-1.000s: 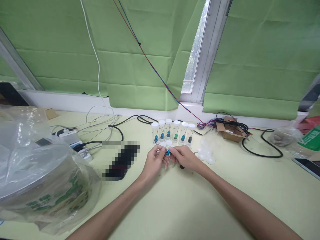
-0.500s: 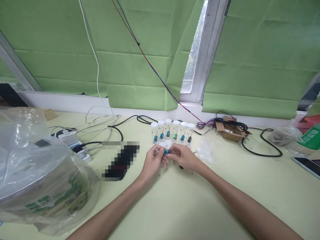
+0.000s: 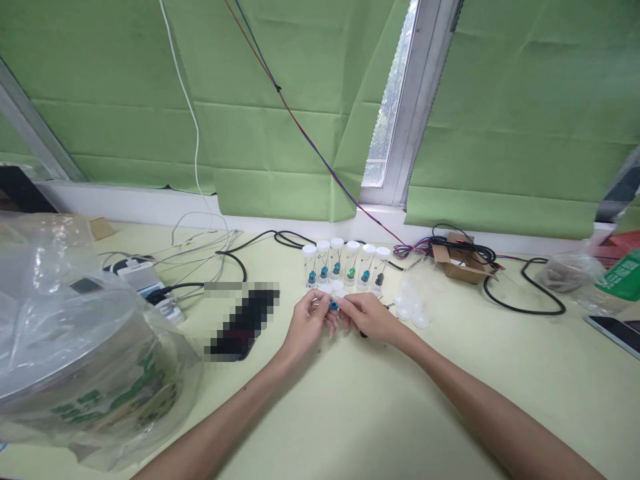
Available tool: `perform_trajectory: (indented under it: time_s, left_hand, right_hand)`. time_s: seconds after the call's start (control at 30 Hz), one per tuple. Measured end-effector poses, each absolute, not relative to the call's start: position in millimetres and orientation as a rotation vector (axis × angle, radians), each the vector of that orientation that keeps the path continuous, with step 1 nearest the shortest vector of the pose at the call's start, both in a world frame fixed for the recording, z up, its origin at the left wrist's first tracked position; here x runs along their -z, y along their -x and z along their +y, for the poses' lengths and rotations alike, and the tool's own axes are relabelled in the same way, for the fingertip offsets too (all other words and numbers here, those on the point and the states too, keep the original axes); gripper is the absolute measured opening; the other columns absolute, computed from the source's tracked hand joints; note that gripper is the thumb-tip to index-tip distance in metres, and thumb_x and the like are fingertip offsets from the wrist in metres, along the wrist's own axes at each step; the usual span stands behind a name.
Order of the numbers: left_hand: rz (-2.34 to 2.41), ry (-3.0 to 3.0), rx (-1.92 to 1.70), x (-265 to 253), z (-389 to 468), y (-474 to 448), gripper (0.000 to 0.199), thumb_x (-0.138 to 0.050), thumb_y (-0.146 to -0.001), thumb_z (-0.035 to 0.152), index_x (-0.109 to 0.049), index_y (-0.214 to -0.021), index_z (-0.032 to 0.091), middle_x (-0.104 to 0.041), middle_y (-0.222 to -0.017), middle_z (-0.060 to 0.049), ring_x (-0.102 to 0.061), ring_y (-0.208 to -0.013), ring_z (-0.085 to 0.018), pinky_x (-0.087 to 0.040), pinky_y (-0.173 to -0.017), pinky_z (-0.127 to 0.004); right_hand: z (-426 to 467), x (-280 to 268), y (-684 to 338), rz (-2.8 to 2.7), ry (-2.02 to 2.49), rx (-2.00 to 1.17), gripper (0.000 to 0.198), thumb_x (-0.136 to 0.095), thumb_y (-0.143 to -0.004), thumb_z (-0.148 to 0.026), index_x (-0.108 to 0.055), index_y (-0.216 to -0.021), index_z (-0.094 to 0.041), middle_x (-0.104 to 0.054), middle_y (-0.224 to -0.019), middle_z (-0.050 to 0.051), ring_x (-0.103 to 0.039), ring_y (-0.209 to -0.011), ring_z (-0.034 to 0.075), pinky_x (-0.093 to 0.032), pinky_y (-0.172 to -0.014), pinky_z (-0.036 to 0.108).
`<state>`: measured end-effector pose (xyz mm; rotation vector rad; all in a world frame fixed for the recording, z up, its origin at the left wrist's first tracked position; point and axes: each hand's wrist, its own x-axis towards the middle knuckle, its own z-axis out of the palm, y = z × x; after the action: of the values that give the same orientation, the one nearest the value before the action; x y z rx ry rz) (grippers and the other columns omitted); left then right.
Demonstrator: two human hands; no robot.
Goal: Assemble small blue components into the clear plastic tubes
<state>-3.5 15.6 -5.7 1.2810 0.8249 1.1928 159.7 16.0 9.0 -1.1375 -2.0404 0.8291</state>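
Observation:
Between my two hands is a small blue metallic part (image 3: 333, 305), too small to name. My left hand (image 3: 312, 316) pinches it from the left, with a thin silvery rod showing by the fingers. The fingertips of my right hand (image 3: 364, 312) are closed on its other side. Just beyond my hands stands a row of several clear vials with white caps (image 3: 353, 248), each holding a small blue, green or dark piece with a thin rod. More white caps (image 3: 338, 287) show right behind my fingers. A small black item (image 3: 363, 335) lies partly under my right hand.
Clear plastic pieces (image 3: 413, 308) lie right of the vials. A cardboard box (image 3: 463, 267) with cables stands behind. A blurred-out dark object (image 3: 244, 325) and a large bagged tub (image 3: 100, 373) are on the left, near a power strip (image 3: 160, 300). A phone (image 3: 615, 333) lies far right.
The fingers of my right hand have shifted slightly against the blue part, which has turned a little. The rest looks the same.

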Motion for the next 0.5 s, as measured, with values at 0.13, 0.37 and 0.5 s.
perform_trajectory:
  time_s: [0.13, 0.37, 0.5]
  left_hand:
    - [0.832, -1.274, -1.197, 5.4, 14.8, 3.8, 0.026, -0.059, -0.086, 0.043, -0.052, -0.079, 0.019, -0.059, -0.057, 0.001, -0.054, -0.049, -0.013, -0.044, -0.044, -0.024]
    - [0.872, -1.264, -1.224, 6.3, 15.5, 4.1, 0.028, -0.062, -0.083, 0.046, -0.053, -0.077, 0.019, -0.059, -0.056, 0.001, -0.054, -0.047, -0.012, -0.043, -0.045, -0.022]
    - [0.873, -1.265, -1.223, 7.9, 16.6, 4.1, 0.029, -0.062, -0.083, 0.047, -0.053, -0.077, 0.020, -0.058, -0.055, 0.002, -0.055, -0.045, -0.012, -0.042, -0.044, -0.022]
  right_hand:
    - [16.0, -8.6, -159.3, -2.000, 1.157, -0.858, 0.048, -0.037, -0.098, -0.049, -0.056, -0.066, -0.019, -0.061, -0.062, 0.000, -0.052, -0.054, 0.013, -0.039, -0.055, 0.025]
    - [15.1, -9.6, -160.6, -1.909, 1.136, -0.818, 0.023, -0.068, -0.082, -0.039, -0.056, -0.090, -0.021, -0.061, -0.080, -0.002, -0.051, -0.057, 0.011, -0.039, -0.054, 0.024]
    - [14.3, -10.3, -160.0, -1.910, 1.143, -0.818, 0.018, -0.066, -0.083, -0.035, -0.055, -0.084, -0.021, -0.057, -0.068, -0.004, -0.048, -0.053, 0.011, -0.037, -0.053, 0.023]
